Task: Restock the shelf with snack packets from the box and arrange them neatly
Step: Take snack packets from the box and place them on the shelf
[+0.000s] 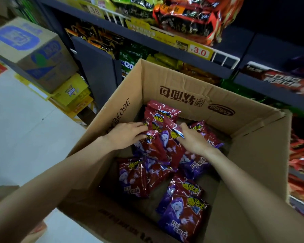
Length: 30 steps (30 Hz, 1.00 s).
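With my left hand [128, 133] and right hand [193, 139] clamped round the snack packets [161, 137] in the box [182, 95], I judge them light, crinkly, slippery — best squeezed from both sides.

Packets [158, 137] lie in the box [191, 95], bunched between both hands' fingers [139, 130]; more lie nearer; the shelf [165, 44] stands beyond.

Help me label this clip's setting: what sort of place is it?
Most likely a small shop's snack aisle: dark shelves stocked with packets, a yellow price tag on the shelf edge, and an open cardboard box of snack packets being unpacked.
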Each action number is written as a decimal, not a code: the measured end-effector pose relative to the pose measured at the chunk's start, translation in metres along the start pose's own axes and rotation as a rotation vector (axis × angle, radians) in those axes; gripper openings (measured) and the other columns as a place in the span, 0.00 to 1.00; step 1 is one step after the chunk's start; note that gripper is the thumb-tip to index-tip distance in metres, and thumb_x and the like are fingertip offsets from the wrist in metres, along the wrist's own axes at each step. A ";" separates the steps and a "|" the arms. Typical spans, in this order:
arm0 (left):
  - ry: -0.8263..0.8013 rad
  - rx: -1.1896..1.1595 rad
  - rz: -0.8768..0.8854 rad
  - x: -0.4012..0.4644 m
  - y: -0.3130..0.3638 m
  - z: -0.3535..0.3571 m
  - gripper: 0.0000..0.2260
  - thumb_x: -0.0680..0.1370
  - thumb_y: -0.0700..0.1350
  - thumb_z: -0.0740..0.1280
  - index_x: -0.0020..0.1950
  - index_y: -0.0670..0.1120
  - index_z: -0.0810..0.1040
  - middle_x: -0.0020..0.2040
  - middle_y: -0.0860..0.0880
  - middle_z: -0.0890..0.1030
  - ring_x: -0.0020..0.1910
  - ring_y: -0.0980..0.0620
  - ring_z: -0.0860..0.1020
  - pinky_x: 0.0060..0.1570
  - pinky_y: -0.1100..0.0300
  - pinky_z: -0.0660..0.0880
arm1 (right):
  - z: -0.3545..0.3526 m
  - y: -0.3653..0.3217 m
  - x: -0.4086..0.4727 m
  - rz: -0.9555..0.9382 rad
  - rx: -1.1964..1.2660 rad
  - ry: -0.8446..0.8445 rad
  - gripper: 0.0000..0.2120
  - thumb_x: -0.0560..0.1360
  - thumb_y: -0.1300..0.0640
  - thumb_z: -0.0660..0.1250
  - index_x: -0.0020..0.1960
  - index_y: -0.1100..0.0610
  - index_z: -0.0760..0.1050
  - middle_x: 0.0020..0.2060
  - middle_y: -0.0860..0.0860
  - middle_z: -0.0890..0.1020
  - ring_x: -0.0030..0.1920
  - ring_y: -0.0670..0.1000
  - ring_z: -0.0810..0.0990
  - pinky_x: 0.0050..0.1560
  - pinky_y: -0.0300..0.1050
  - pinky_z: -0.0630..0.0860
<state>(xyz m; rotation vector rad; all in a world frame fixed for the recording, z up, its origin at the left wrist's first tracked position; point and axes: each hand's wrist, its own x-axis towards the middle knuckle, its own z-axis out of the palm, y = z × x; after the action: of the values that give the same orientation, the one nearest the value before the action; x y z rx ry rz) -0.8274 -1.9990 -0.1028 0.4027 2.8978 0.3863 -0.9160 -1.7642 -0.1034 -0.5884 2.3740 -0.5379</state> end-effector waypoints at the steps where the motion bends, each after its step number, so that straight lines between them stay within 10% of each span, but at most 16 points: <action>1: 0.028 -0.091 -0.024 -0.002 0.006 -0.006 0.09 0.81 0.52 0.57 0.58 0.50 0.70 0.49 0.57 0.74 0.49 0.54 0.77 0.41 0.61 0.72 | -0.013 0.005 -0.014 0.013 0.062 -0.013 0.15 0.81 0.55 0.58 0.65 0.55 0.59 0.45 0.53 0.74 0.34 0.51 0.81 0.33 0.50 0.79; 5: 0.106 -0.386 -0.197 -0.002 0.033 -0.026 0.07 0.80 0.55 0.57 0.52 0.52 0.65 0.40 0.57 0.78 0.39 0.61 0.79 0.33 0.66 0.73 | -0.047 0.026 -0.068 -0.034 0.230 0.087 0.13 0.80 0.54 0.61 0.62 0.47 0.62 0.56 0.51 0.72 0.46 0.51 0.81 0.33 0.47 0.82; 11: 0.329 -0.673 -0.358 0.002 0.072 -0.049 0.06 0.81 0.54 0.57 0.48 0.53 0.68 0.41 0.50 0.83 0.39 0.55 0.82 0.43 0.55 0.79 | -0.094 0.042 -0.136 -0.209 0.394 0.439 0.11 0.79 0.56 0.62 0.59 0.47 0.67 0.54 0.51 0.78 0.49 0.50 0.82 0.40 0.53 0.82; 18: 0.612 -1.044 -0.399 0.023 0.126 -0.091 0.07 0.80 0.52 0.61 0.54 0.57 0.77 0.44 0.57 0.83 0.46 0.54 0.81 0.52 0.57 0.75 | -0.160 0.041 -0.206 -0.385 0.744 0.802 0.10 0.80 0.59 0.60 0.60 0.52 0.69 0.49 0.40 0.78 0.48 0.45 0.82 0.42 0.38 0.80; 25: 0.903 -0.517 -0.182 0.053 0.195 -0.153 0.16 0.80 0.54 0.57 0.60 0.45 0.72 0.50 0.53 0.79 0.47 0.54 0.78 0.44 0.60 0.73 | -0.239 0.060 -0.231 -0.516 0.943 1.085 0.06 0.81 0.60 0.59 0.58 0.55 0.68 0.55 0.49 0.77 0.53 0.45 0.81 0.46 0.42 0.80; 30: 1.129 -0.067 -0.125 0.089 0.220 -0.175 0.14 0.80 0.48 0.62 0.59 0.39 0.75 0.46 0.49 0.79 0.41 0.49 0.78 0.36 0.62 0.66 | -0.279 0.087 -0.208 -0.376 0.293 1.273 0.12 0.80 0.60 0.60 0.63 0.60 0.68 0.48 0.50 0.79 0.41 0.44 0.80 0.41 0.41 0.78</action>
<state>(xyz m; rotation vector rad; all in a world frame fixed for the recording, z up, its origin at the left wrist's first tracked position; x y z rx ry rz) -0.8967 -1.8088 0.1113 -0.0715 3.9230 0.9274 -0.9766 -1.5199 0.1524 -0.6542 3.1923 -1.8206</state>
